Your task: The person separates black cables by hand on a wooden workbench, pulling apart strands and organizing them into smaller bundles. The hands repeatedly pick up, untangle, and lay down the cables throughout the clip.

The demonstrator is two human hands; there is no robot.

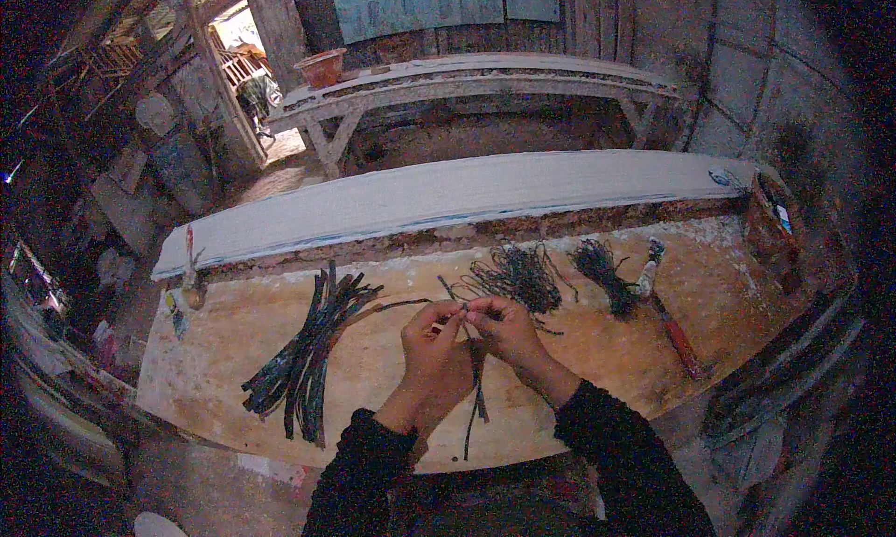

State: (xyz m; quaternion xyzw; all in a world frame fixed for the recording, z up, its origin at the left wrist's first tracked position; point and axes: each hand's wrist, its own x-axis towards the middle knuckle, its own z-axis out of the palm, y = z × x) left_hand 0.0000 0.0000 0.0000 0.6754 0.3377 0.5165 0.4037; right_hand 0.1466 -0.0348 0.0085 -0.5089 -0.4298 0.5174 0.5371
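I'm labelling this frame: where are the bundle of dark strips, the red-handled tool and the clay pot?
bundle of dark strips (308, 355), head view, mid-bundle.
red-handled tool (679, 339), head view, on its handle.
clay pot (322, 69), head view, its side wall.

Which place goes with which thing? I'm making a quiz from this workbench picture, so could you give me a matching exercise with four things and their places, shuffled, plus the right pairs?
Things:
1. bundle of dark strips
2. red-handled tool
3. clay pot
4. thin dark strip

Places:
A. on the far bench at the back
B. pinched between the left hand and the right hand, hanging down below them
C. lying on the workbench to the left of the hands
D. lying on the workbench to the right of the hands

Pairs: 1-C, 2-D, 3-A, 4-B
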